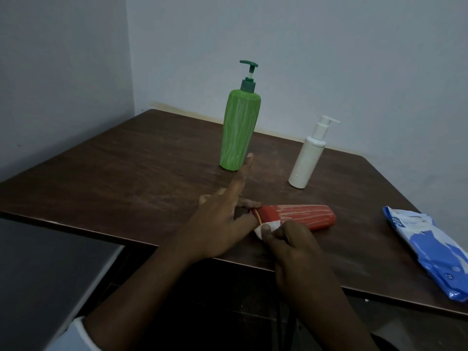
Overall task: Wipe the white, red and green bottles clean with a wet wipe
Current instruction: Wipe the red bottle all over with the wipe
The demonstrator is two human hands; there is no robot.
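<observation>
**Dark surface, red bottle lying under the wipe**

Brown wooden surface (126, 173) in a pale-walled corner. Farthest back, the green bottle (239, 133) stands upright with its pump on. A blue-and-white wipes pack (435, 252) lies flat at the right edge. The red bottle (304, 215) lies on its side near the front. The white bottle (307, 160) stands upright to the right of the green one. All three are opaque, contents unseen. The left hand (217, 224) pinches the red bottle's neck end, one finger straight. The right hand (293, 247) clutches a wet wipe (266, 228) against it.

Brown table (126, 173) holds green bottle (239, 130) and white bottle (307, 158) upright, red bottle (298, 215) lying, wipes pack (430, 249)
</observation>
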